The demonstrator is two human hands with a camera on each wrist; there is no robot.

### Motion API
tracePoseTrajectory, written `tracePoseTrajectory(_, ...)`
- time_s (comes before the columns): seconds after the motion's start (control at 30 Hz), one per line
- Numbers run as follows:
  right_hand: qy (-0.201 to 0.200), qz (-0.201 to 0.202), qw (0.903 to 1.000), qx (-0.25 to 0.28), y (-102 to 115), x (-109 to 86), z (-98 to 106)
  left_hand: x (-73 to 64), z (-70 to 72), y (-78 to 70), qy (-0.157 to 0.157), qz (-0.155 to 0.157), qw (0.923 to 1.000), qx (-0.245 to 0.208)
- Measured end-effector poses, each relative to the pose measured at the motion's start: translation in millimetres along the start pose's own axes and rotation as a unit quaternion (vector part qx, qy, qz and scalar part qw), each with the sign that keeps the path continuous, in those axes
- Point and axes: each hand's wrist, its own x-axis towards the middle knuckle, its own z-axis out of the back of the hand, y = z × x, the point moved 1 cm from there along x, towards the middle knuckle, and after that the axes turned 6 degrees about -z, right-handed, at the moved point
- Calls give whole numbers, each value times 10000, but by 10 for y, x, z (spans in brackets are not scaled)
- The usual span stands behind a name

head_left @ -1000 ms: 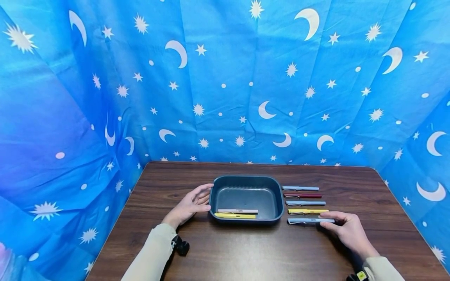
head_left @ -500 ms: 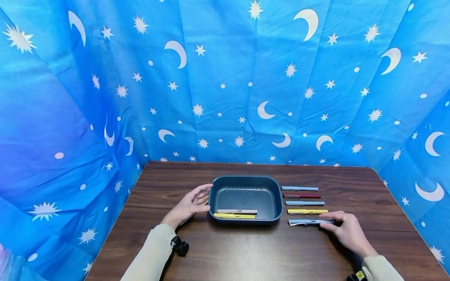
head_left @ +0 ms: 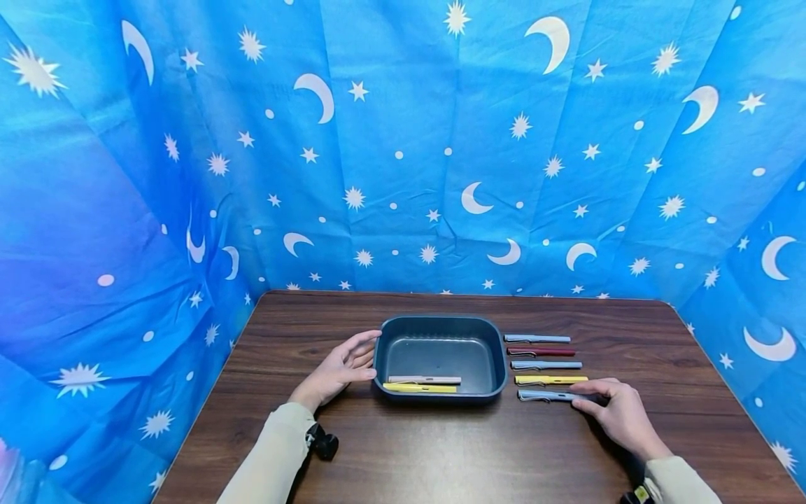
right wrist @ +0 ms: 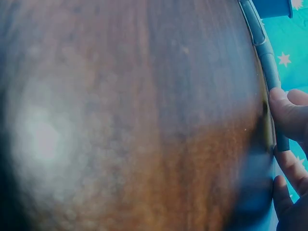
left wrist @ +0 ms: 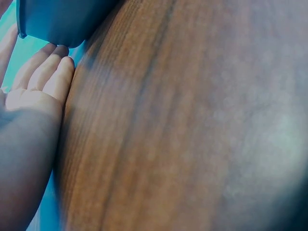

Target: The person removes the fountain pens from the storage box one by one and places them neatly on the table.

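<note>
My right hand point(head_left: 620, 413) pinches the right end of a light blue pen point(head_left: 544, 396) between thumb and fingers. This pen, with a wire clip, is the nearest of a row on the table. In the right wrist view the thumb point(right wrist: 286, 113) presses on the pen point(right wrist: 269, 65). My left hand point(head_left: 336, 371) touches the left side of a dark blue-grey rectangular bin point(head_left: 441, 397), its fingers relaxed. Fingers point(left wrist: 60, 79) lie against the bin's outer wall point(left wrist: 62, 21) in the left wrist view. A pale pinkish pen point(head_left: 434, 379) and a yellow pen point(head_left: 422, 388) lie in the bin.
Beyond the held pen lie a yellow pen point(head_left: 550, 380), a light blue pen point(head_left: 546, 365), a dark red pen point(head_left: 541, 351) and another light blue pen point(head_left: 538, 339), roughly parallel. The brown wooden table point(head_left: 441, 455) meets a blue star-and-moon curtain point(head_left: 403, 175) behind.
The held pen has shifted and turned slightly in my right fingers, its clip lying differently. My left hand and the bin have stayed in place.
</note>
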Motion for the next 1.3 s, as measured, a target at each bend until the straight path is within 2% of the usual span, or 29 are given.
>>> tracePoseTrajectory(1.3, 244, -130, 9996, -3, 15, 14, 19, -4, -9, -19, 54, -54, 9999, -69)
